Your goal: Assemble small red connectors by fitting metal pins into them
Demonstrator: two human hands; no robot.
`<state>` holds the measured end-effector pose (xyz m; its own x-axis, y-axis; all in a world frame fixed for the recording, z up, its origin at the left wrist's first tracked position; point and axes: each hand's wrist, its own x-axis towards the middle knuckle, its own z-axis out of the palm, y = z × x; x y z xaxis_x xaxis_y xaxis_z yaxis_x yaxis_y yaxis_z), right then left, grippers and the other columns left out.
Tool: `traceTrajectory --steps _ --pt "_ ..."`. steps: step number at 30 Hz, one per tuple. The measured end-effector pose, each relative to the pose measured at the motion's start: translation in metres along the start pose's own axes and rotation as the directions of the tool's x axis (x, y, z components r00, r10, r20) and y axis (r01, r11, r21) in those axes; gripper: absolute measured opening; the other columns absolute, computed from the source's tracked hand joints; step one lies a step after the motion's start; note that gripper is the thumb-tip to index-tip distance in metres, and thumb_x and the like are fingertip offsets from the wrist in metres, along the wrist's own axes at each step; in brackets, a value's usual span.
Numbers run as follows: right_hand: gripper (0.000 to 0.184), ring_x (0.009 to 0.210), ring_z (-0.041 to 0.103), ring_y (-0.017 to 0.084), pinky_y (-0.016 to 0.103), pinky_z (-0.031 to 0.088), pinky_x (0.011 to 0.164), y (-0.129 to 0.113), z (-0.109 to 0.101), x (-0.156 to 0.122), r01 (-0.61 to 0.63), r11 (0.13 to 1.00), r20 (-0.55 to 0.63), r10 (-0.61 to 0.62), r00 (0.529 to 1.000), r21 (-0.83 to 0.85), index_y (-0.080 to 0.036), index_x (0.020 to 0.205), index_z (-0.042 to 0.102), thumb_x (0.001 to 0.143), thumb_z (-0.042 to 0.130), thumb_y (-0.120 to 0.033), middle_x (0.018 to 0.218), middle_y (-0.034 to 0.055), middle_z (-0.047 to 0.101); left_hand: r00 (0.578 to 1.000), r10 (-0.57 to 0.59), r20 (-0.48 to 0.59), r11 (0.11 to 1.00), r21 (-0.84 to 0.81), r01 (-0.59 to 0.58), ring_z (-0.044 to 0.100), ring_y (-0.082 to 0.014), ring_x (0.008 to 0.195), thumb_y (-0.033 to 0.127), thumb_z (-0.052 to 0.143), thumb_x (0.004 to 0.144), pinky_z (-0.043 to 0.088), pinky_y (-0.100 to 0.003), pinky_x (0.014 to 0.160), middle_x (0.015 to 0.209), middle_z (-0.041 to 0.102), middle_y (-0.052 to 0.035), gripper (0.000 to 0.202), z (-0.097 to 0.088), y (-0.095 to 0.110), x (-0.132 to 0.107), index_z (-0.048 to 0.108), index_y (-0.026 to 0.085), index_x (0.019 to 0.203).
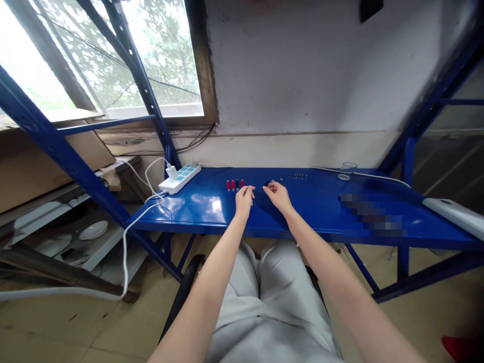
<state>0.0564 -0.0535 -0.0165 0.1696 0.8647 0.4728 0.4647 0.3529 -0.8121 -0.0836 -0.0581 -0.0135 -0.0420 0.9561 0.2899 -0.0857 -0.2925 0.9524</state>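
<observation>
My left hand [244, 199] is over the blue table [204, 218], its fingers pressed together in a pinch; whatever is between them is too small to make out. Just beyond it stands a row of several small red and black cylinders [233, 185] with pale lower ends. To its right, a short gap away, my right hand [279, 196] is also closed, thumb and fingertips together. A small dark piece [267, 183] shows at those fingertips, partly covered by the fingers. Several tiny metal pieces [300, 176] are lined up further right.
A white power strip [180, 178] with a plugged-in cable lies at the table's left end. At the back right stands a clear glass [347, 171]. A blurred dark object [372, 214] and a white device [457, 214] occupy the right side. Blue frame posts rise at both ends.
</observation>
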Motion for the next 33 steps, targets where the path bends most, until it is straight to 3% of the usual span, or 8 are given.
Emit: traceTrajectory --steps 5,8,10,14,24,33 --pt "0.013 0.064 0.055 0.016 0.026 0.039 0.061 0.026 -0.021 0.032 0.019 0.918 0.066 0.007 0.998 -0.395 -0.018 0.076 0.058 0.074 0.057 -0.031 0.068 0.0041 0.061 0.997 0.005 0.073 0.995 0.103 -0.012 0.039 -0.0050 0.039 0.033 0.047 0.078 0.030 -0.020 0.041 0.054 0.049 0.0040 0.023 0.001 -0.001 -0.001 0.063 0.016 0.080" --pt "0.014 0.069 0.057 0.017 0.026 0.039 0.061 0.045 -0.037 0.047 -0.069 0.856 0.019 0.092 0.996 -0.512 -0.018 0.082 0.061 0.076 0.056 -0.029 0.076 0.0067 0.064 0.994 -0.012 0.105 0.991 0.130 -0.002 0.040 -0.0056 0.040 0.031 0.048 0.077 0.030 -0.020 0.042 0.053 0.050 0.0035 0.022 0.001 -0.001 -0.002 0.064 0.016 0.078" --pt "0.017 0.071 0.058 0.018 0.026 0.039 0.062 0.055 -0.045 0.053 -0.146 0.833 -0.057 0.137 0.989 -0.534 -0.016 0.084 0.062 0.076 0.055 -0.029 0.077 0.0075 0.065 0.994 -0.011 0.112 0.991 0.137 -0.005 0.040 -0.0059 0.040 0.030 0.048 0.076 0.030 -0.020 0.042 0.053 0.050 0.0032 0.021 0.001 -0.001 -0.002 0.064 0.016 0.076" --pt "0.020 0.069 0.057 0.017 0.026 0.040 0.061 0.063 -0.050 0.059 -0.217 0.831 -0.078 0.207 0.975 -0.512 -0.015 0.084 0.064 0.076 0.055 -0.031 0.074 0.0066 0.065 0.993 -0.010 0.121 0.989 0.146 -0.008 0.040 -0.0062 0.041 0.029 0.048 0.075 0.030 -0.020 0.042 0.051 0.050 0.0030 0.020 0.001 -0.003 -0.001 0.064 0.016 0.073" --pt "0.021 0.074 0.059 0.019 0.026 0.040 0.059 0.054 -0.046 0.058 -0.266 0.796 -0.050 0.286 0.957 -0.544 -0.017 0.090 0.066 0.076 0.057 -0.030 0.079 0.0071 0.066 0.989 -0.024 0.144 0.988 0.156 0.001 0.040 -0.0060 0.039 0.027 0.049 0.073 0.029 -0.020 0.041 0.050 0.051 0.0029 0.018 0.001 -0.004 -0.001 0.063 0.016 0.071" --pt "0.024 0.074 0.061 0.020 0.027 0.043 0.060 0.061 -0.040 0.062 -0.311 0.776 -0.125 0.291 0.948 -0.548 -0.019 0.091 0.069 0.073 0.059 -0.031 0.081 0.0089 0.067 0.988 -0.037 0.148 0.985 0.170 0.011 0.040 -0.0062 0.038 0.031 0.050 0.073 0.029 -0.020 0.040 0.050 0.051 0.0027 0.020 0.001 -0.002 -0.001 0.064 0.016 0.071"
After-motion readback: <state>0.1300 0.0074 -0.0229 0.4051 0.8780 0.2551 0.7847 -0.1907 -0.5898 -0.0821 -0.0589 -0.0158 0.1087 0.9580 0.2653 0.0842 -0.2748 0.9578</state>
